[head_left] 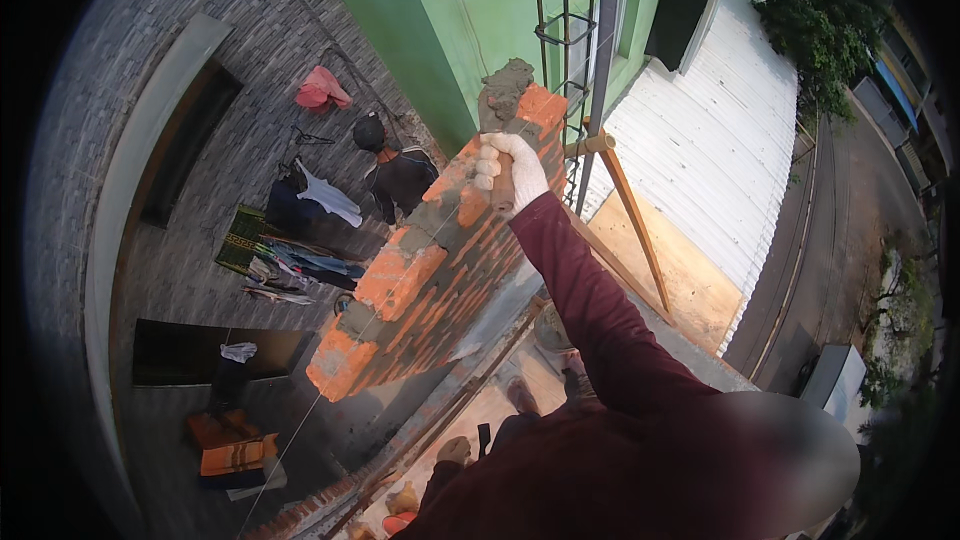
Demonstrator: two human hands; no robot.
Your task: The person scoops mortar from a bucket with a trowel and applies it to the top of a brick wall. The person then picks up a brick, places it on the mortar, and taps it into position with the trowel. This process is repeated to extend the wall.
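My right hand (512, 168), in a pale work glove, is closed round the brown handle of a trowel (503, 190) over the top of a brick wall (400, 275). Grey mortar (506, 92) is heaped at the far end of the wall, just beyond my fist, and covers where the blade would be. Down by my body, what looks like my gloved left hand (454, 450) hangs at the end of a maroon sleeve; its fingers cannot be made out. A thin string line (290, 440) runs along the wall top.
Steel bars (565, 30) rise beside the wall's far end, near a green building (440, 30). A wooden brace (635, 215) and a white corrugated roof (700, 130) lie to the right. Another person (395, 175) stands below, left of the wall, near hanging clothes (310, 260). A bucket (552, 328) stands near my feet.
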